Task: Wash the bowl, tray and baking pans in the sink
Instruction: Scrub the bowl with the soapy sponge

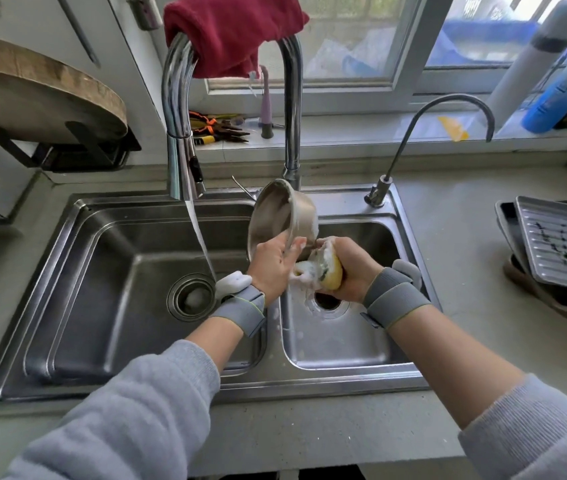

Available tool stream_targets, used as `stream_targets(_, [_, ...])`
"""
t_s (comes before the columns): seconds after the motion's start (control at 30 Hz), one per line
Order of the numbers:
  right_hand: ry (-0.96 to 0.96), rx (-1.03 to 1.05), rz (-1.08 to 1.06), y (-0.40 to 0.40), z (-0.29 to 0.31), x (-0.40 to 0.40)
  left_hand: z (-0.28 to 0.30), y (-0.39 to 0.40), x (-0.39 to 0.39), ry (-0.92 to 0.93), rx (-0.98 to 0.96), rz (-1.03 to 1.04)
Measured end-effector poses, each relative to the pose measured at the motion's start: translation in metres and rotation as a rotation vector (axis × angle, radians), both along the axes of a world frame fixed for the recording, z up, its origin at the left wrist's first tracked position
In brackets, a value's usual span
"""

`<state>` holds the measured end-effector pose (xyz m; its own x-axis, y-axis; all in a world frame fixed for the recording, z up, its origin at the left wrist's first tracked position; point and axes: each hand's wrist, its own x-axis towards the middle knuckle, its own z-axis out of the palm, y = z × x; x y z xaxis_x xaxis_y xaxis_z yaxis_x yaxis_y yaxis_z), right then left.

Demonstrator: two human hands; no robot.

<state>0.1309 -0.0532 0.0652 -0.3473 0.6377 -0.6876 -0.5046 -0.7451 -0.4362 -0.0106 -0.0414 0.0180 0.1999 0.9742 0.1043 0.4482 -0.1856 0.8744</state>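
No legible text, label, brand or number anywhere in view.

I see a dark red towel (230, 32) on the silver tap (178, 109), a yellow sponge (327, 273) with white foam, grey wristbands (394, 299), and a grey ribbed tray (562, 244) with black marks.

Red towel (230, 32) hanging over the tall tap (185, 109), water running into the left basin, pliers (218, 128) lying on the windowsill, round wooden board (39, 95) leaning at left, blue bottle (556, 95) standing at right, slim curved tap (448, 109) rising from the grey bench (465, 258)
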Motion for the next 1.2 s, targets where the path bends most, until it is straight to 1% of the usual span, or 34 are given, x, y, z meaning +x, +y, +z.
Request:
stream_targets(0.1, [-0.008, -0.009, -0.008, -0.002, 0.003, 0.002, -0.002, 0.004, -0.004, 0.002, -0.054, 0.03])
stream_targets(0.17, [-0.069, 0.015, -0.061, -0.001, 0.001, -0.002, 0.002, 0.008, -0.006, 0.025, -0.084, 0.045])
stream_targets(0.2, [-0.152, 0.034, -0.112, 0.003, -0.002, 0.0, 0.004, 0.009, -0.008, 0.03, -0.094, 0.052])
stream_targets(0.27, [-0.29, 0.095, -0.311, 0.014, -0.003, 0.006, 0.005, 0.004, -0.015, 0.032, -0.133, 0.049])
stream_targets(0.3, [-0.35, 0.144, -0.344, 0.023, -0.007, 0.014, 0.003, 0.001, -0.015, 0.001, -0.176, 0.036])
stream_targets(0.33, [-0.422, 0.204, -0.365, 0.027, -0.008, 0.019, 0.001, -0.003, -0.016, -0.061, -0.24, 0.018])
stream_targets(0.37, [-0.563, 0.256, -0.344, 0.032, -0.006, 0.024, -0.002, -0.007, -0.016, -0.169, -0.327, 0.028])
stream_targets(0.43, [-0.888, 0.342, -0.275, 0.034, -0.007, 0.029, -0.004, -0.015, -0.015, -0.445, -0.527, 0.123])
stream_targets(0.47, [-1.03, 0.379, -0.22, 0.03, -0.007, 0.027, -0.002, -0.016, -0.016, -0.572, -0.588, 0.166])
stream_targets(0.53, [-1.214, 0.476, -0.046, 0.018, -0.009, 0.015, -0.008, -0.011, -0.017, -0.719, -0.666, 0.234])
stream_targets(0.57, [-1.255, 0.526, 0.045, 0.013, -0.013, 0.006, -0.006, -0.01, -0.019, -0.764, -0.689, 0.262])
stream_targets(0.6, [-1.261, 0.589, 0.123, 0.005, -0.009, -0.01, -0.004, -0.008, -0.018, -0.795, -0.718, 0.283])
stream_targets(0.63, [-1.247, 0.699, 0.183, 0.0, -0.011, -0.024, -0.003, -0.006, -0.017, -0.839, -0.75, 0.293])
stream_targets(0.7, [-1.228, 1.012, 0.248, -0.014, -0.002, -0.049, 0.006, -0.004, -0.02, -0.905, -0.783, 0.284])
stream_targets(0.73, [-1.25, 1.133, 0.301, -0.019, 0.003, -0.056, 0.009, -0.001, -0.024, -0.887, -0.785, 0.287])
stream_targets(0.77, [-1.268, 1.228, 0.357, -0.024, 0.0, -0.055, 0.012, 0.002, -0.027, -0.9, -0.774, 0.275])
stream_targets(0.8, [-1.318, 1.275, 0.4, -0.031, 0.001, -0.049, 0.013, 0.006, -0.029, -0.948, -0.767, 0.249])
stream_targets(0.83, [-1.337, 1.345, 0.4, -0.035, -0.003, -0.04, 0.017, 0.008, -0.031, -1.013, -0.762, 0.24])
stream_targets(0.87, [-1.337, 1.386, 0.363, -0.036, -0.006, -0.032, 0.02, 0.007, -0.03, -1.022, -0.744, 0.242])
stream_targets(0.9, [-1.31, 1.389, 0.3, -0.034, -0.007, -0.027, 0.019, 0.006, -0.03, -1.046, -0.755, 0.233])
stream_targets(0.93, [-1.277, 1.306, 0.22, -0.03, -0.004, -0.028, 0.019, 0.003, -0.026, -1.046, -0.763, 0.21])
stream_targets(1.0, [-1.254, 1.024, 0.068, -0.008, -0.001, -0.034, 0.019, 0.0, -0.021, -1.094, -0.845, 0.227])
stream_targets(1.03, [-1.281, 0.918, 0.063, 0.002, -0.001, -0.038, 0.017, -0.001, -0.019, -1.086, -0.869, 0.26])
stream_targets(1.07, [-1.309, 0.891, 0.113, 0.006, 0.0, -0.038, 0.018, 0.001, -0.02, -1.082, -0.88, 0.276])
stream_targets(1.13, [-1.258, 1.007, 0.231, -0.006, 0.002, -0.031, 0.02, 0.001, -0.026, -1.156, -0.853, 0.278])
stream_targets(1.17, [-1.224, 1.079, 0.276, -0.016, -0.002, -0.021, 0.019, 0.001, -0.031, -1.143, -0.831, 0.285])
stream_targets(1.2, [-1.245, 1.07, 0.307, -0.023, -0.006, -0.01, 0.019, 0.004, -0.035, -1.096, -0.815, 0.327])
